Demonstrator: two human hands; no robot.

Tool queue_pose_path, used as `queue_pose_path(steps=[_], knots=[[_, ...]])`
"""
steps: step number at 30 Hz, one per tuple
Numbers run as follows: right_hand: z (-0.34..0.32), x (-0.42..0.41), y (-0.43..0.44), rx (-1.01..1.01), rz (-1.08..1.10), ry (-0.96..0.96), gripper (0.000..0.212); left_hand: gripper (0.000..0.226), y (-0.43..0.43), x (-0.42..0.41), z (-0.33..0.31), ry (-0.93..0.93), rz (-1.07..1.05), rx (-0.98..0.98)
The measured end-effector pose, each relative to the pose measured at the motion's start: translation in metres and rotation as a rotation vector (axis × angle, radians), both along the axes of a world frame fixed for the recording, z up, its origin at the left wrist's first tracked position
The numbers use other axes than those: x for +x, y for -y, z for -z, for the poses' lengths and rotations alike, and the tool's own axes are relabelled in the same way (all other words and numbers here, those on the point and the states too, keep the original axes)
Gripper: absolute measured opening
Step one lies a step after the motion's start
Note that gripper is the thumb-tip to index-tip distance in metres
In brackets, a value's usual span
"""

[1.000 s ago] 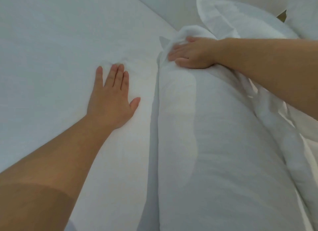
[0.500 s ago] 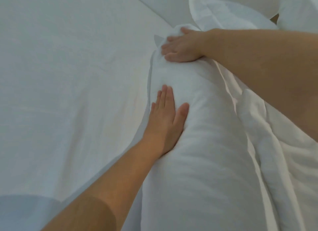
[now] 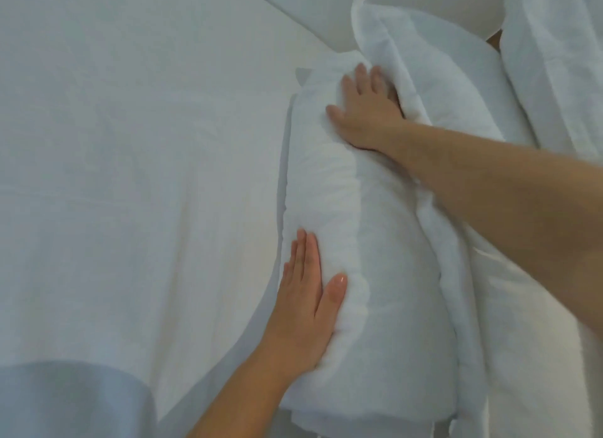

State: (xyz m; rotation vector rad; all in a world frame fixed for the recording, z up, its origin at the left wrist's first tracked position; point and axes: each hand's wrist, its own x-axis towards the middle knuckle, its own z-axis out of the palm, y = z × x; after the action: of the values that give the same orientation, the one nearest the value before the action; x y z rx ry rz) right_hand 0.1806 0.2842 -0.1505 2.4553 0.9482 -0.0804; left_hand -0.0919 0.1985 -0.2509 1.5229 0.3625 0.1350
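Note:
A long white pillow [image 3: 385,248] lies lengthwise on a white bed sheet [image 3: 137,176]. My left hand [image 3: 306,303] presses flat against the pillow's left side, fingers straight and together, thumb on the fabric. My right hand [image 3: 365,111] rests on the pillow's far end with its fingers spread, their tips sinking into the fabric beside a second pillow.
A second white pillow [image 3: 437,72] lies against the far right of the first one. More white bedding [image 3: 554,62] is bunched at the top right, and folded white fabric [image 3: 522,339] runs along the right. A darker strip of the bed [image 3: 65,398] shows bottom left.
My left hand has moved from the sheet onto the pillow's left side and slid nearer. My right hand has turned from gripping the far end sideways to lying fingers-forward on top.

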Motion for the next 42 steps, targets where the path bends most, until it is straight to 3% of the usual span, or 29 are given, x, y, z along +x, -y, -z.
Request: queue_pose_path(steps=[4,16,24,31,38,42], knots=[[0.006,-0.035,0.016,0.312,0.251,-0.062,0.075,0.068,0.006,-0.014,-0.006,-0.060,-0.023,-0.100],[-0.021,-0.208,0.152,0.391,0.202,-0.236,0.056,0.054,0.038,-0.074,-0.021,0.024,0.019,-0.069],[-0.037,-0.333,0.238,0.529,0.278,-0.329,0.052,0.054,0.040,-0.144,-0.026,-0.020,0.273,0.088],[-0.008,-0.421,0.262,1.118,0.656,-0.512,0.051,0.056,0.016,-0.156,-0.025,-0.038,0.321,0.060],[-0.009,-0.411,0.242,1.751,0.868,-0.832,0.048,0.052,0.015,-0.147,-0.013,-0.038,0.191,-0.109],[-0.018,-0.401,0.234,1.817,0.972,-0.750,0.038,0.051,0.022,-0.154,-0.016,-0.012,0.157,-0.182]])
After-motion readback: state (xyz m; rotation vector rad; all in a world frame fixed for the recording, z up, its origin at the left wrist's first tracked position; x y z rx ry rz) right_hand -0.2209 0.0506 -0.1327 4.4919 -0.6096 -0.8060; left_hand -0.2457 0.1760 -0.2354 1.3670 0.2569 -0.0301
